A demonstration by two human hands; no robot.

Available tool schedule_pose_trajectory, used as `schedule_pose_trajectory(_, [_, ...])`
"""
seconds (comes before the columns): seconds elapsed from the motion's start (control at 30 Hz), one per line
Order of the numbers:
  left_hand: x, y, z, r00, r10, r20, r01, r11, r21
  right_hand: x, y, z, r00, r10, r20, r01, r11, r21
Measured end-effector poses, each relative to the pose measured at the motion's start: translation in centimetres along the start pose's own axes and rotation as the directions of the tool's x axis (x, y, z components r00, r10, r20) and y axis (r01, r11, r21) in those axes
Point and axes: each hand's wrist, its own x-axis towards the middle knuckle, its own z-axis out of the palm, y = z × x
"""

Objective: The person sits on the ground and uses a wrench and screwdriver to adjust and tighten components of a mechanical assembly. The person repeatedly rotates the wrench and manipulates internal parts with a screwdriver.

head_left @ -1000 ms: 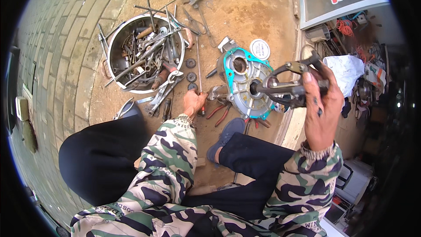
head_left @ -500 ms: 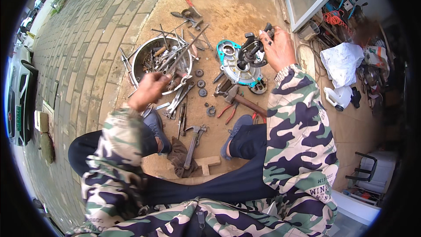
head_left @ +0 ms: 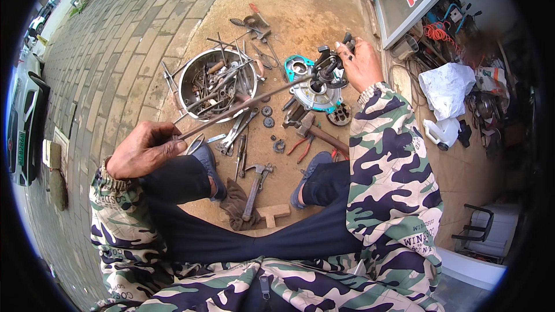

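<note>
My left hand [head_left: 144,150] is closed around one end of a long, thin metal bar [head_left: 248,103]. The bar slants up to the right, passing over the rim of a metal basin [head_left: 183,93] full of tools. Its far end reaches a black metal puller [head_left: 328,72], though whether they touch I cannot tell. The puller stands over a round grey metal housing [head_left: 321,103] with a turquoise edge. My right hand [head_left: 363,66] grips the puller's upper right side, with some fingers hidden behind it.
Between my feet lie a claw hammer [head_left: 252,193], a brown rag [head_left: 236,203] and a wood block [head_left: 274,212]. Small gears [head_left: 267,122], red-handled pliers [head_left: 302,145] and a wooden-handled hammer [head_left: 326,138] lie near the housing. A glass door [head_left: 410,0] stands at far right.
My left hand has drawn back toward the lower left from the basin, with the long bar now stretched across to the puller. The right hand stays on the puller.
</note>
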Motion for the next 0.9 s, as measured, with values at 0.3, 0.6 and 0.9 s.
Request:
schedule_pose_trajectory(0.3, [1.9, -0.3, 2.4, 0.983, 0.151, 0.102, -0.158, 0.986, 0.059, -0.2, -0.3, -1.0, 0.999, 0.015, 0.034, -0.013, 0.999, -0.031])
schedule_pose_trajectory(0.6, [1.8, 0.0, 2.8, 0.995, 0.057, 0.082, -0.051, 0.996, -0.075, -0.4, -0.3, -0.5, 0.998, -0.03, 0.059, 0.029, 1.0, 0.011])
schedule_pose_trajectory(0.9, [2.2, -1.0, 2.9, 0.988, 0.112, 0.103, -0.109, 0.994, -0.028, -0.4, -0.5, -1.0, 0.995, -0.084, 0.052, 0.082, 0.996, 0.04])
